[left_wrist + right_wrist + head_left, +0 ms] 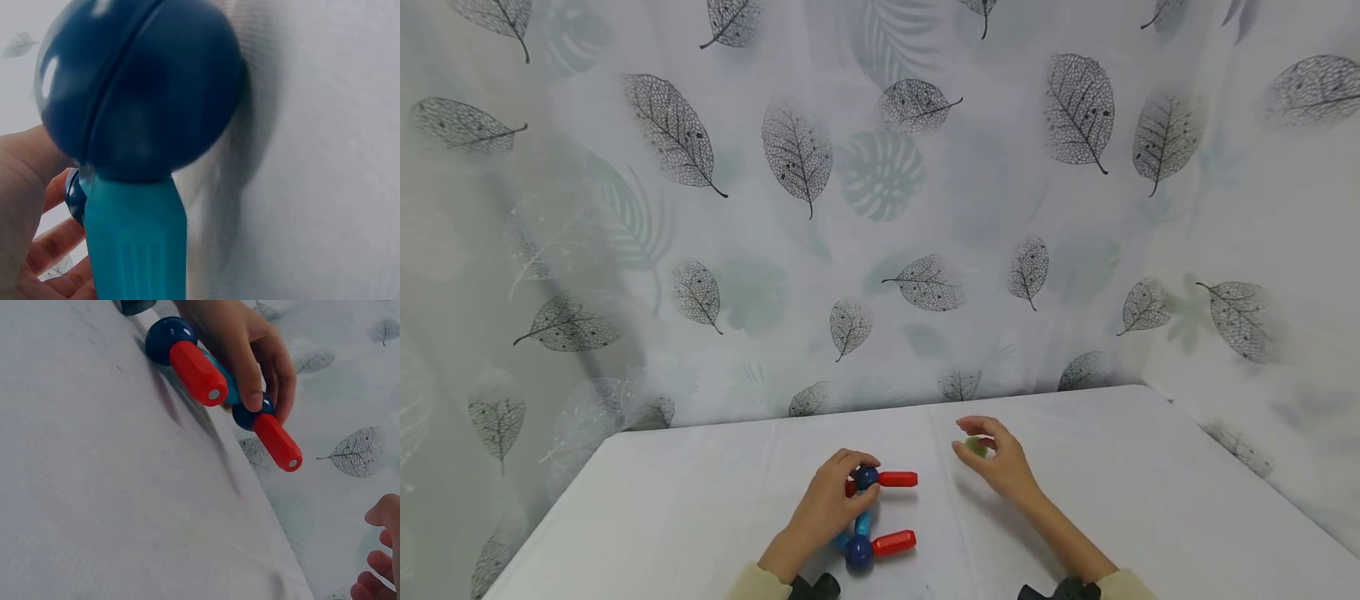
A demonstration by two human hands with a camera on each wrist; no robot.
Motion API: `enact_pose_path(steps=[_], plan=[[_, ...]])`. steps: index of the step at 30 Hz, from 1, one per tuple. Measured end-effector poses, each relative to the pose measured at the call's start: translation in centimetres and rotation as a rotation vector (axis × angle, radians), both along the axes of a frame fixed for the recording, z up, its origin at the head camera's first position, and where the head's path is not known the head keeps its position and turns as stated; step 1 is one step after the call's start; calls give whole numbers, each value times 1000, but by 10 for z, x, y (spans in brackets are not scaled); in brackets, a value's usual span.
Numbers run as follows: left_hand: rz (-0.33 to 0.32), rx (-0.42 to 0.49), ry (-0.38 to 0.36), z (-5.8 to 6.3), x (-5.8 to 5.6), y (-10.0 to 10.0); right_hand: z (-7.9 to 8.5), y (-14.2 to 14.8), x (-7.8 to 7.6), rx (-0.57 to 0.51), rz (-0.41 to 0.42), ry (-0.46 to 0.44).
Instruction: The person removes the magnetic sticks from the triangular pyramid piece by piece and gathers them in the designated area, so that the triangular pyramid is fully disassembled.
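Note:
Two red sticks, dark blue balls and light blue sticks join into one toy frame. My left hand (pixel 831 496) grips it at the far dark blue ball (pixel 867 477), the thumb and fingers on either side. A red stick (pixel 898 479) points right from that ball. The near dark blue ball (pixel 859 552) carries another red stick (pixel 894 543), and a light blue stick (pixel 135 240) links the balls. Over the table to the right, my right hand (pixel 1000 462) has its fingers curled around a small green piece (pixel 975 447), mostly hidden by the hand.
A white cloth covers the table (pixel 1112 467). Behind it hangs a pale curtain (pixel 973 208) printed with leaves, meeting the table's back edge. Dark wrist bands (pixel 1063 589) show at the bottom of the head view.

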State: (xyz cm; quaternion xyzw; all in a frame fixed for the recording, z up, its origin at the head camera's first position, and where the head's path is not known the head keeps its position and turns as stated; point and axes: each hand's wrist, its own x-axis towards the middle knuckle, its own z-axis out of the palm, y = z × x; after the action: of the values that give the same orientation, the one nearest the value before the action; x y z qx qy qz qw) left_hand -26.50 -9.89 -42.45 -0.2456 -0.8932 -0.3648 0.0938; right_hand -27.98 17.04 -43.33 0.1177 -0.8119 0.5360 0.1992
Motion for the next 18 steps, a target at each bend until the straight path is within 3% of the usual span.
enact_pose_path(steps=[11, 18], plan=[[10, 6, -8, 1, 2, 2, -5, -18, 10, 104, 347, 44], [0, -7, -1, -1, 0, 2, -3, -25, 13, 130, 442, -115]])
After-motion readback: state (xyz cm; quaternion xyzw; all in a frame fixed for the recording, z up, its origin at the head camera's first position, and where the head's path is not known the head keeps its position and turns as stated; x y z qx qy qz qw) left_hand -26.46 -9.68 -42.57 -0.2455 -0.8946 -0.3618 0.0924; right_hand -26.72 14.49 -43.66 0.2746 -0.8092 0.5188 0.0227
